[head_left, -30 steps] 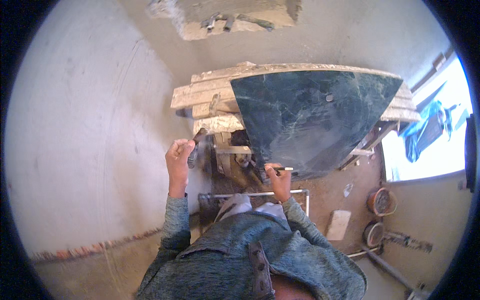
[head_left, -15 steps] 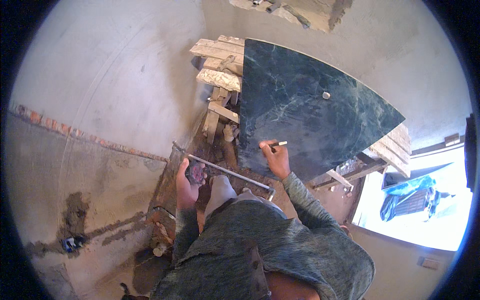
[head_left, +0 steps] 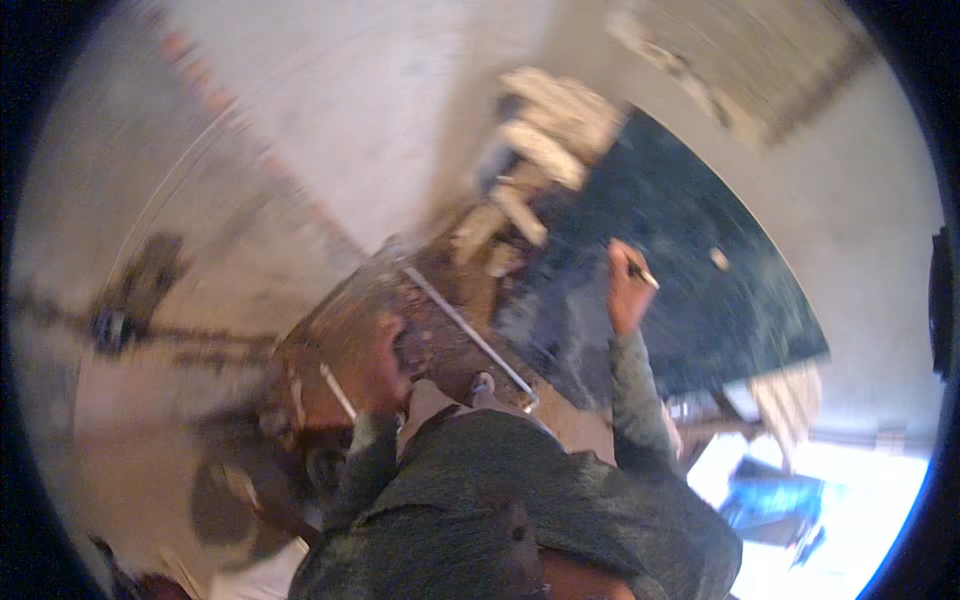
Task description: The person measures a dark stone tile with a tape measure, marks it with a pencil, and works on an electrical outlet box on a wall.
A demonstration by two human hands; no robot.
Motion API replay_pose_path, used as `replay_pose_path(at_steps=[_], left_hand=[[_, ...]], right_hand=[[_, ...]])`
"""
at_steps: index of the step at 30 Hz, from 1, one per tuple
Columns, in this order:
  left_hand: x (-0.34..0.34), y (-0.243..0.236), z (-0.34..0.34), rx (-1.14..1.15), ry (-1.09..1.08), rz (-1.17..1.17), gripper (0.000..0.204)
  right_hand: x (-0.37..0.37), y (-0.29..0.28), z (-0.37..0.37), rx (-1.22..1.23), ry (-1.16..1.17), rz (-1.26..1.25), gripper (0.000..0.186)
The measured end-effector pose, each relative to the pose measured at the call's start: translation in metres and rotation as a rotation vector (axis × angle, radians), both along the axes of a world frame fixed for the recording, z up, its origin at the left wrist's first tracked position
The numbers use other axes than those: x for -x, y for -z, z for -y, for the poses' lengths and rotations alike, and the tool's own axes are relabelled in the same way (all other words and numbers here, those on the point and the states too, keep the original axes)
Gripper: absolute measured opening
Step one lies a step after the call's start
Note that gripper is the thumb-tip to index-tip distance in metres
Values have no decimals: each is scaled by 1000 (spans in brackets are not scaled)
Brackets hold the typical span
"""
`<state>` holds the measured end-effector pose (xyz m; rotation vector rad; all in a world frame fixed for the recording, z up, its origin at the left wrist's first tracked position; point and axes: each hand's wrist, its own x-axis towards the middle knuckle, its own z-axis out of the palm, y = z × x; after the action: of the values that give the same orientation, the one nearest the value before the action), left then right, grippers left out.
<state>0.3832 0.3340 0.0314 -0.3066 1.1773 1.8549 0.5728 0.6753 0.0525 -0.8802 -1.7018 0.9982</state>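
Clasping a pen (head_left: 645, 277) in the right hand (head_left: 626, 298) over the dark slab (head_left: 705, 300); holding the left hand (head_left: 386, 362) left of it, too blurred to tell its grip.

- The right hand (head_left: 626, 296) grips a slim pale-tipped stick (head_left: 645, 276) over the dark green slab (head_left: 690, 320); I can't tell whether it touches.
- 1 pale round spot (head_left: 719, 260) shows on the slab, right of that hand.
- The left hand (head_left: 386, 366), a blur to me, is near a white bar (head_left: 465, 326); what it holds is unclear.
- Rough planks (head_left: 568, 108) jut past the slab's left edge.
- A blue thing (head_left: 772, 497) sits in bright glare to the person's right.
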Motion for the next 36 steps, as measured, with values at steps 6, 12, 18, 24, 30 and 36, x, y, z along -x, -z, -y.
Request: replay_pose_path(at_steps=[6,12,18,24,30,36], left_hand=[[-11,13,37,-70,-101,-64,35],[-14,10,79,-153,-248,-57,33],[8,10,149,-169,-484,168,30],[35,6,185,-65,-623,-23,30],[64,1,232,32,-763,-157,31],[99,-21,261,187,-864,-285,33]], right_hand=[[28,52,81,156,-359,53,25],[92,57,140,210,-685,176,27],[175,33,207,180,-834,219,24],[218,30,249,118,-985,146,24],[235,26,276,128,-1011,278,27],[245,30,273,148,-965,237,31]])
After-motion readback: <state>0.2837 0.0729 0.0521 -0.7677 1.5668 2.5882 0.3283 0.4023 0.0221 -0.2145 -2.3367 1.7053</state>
